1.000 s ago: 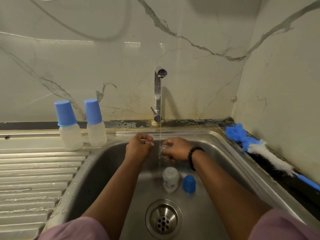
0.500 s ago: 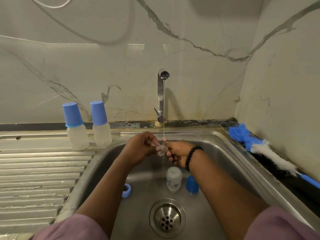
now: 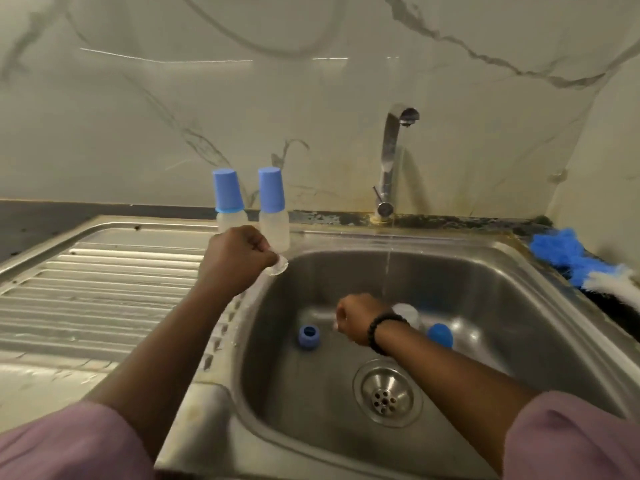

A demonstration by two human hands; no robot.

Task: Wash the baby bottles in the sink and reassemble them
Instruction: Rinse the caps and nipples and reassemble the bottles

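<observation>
Lowest in the frame, two pink sleeves fill the bottom corners, with bare forearms running up from them toward the middle. Just above, in the lower centre, the round drain strainer sits in the floor of the steel sink. Further up the basin floor, the right hand hangs low in the centre of the frame with a dark bead bracelet at the wrist; its fingers are curled under, and whether they hold anything cannot be told. Just left of it a blue screw ring lies on the sink floor. Right of the wrist a blue cap rests on the floor, and beside it, partly hidden behind the hand, lies a clear bottle body. A thin stream of water falls from the tap at upper centre into the basin close behind the right hand. At centre left, over the sink's left rim, the left hand is raised with its fingers curled in, pinching a small clear teat at the fingertips. The ribbed draining board spreads across the left. Behind the left hand, two capped baby bottles stand upright side by side at the back edge. At far right a blue and white bottle brush lies on the ledge.
</observation>
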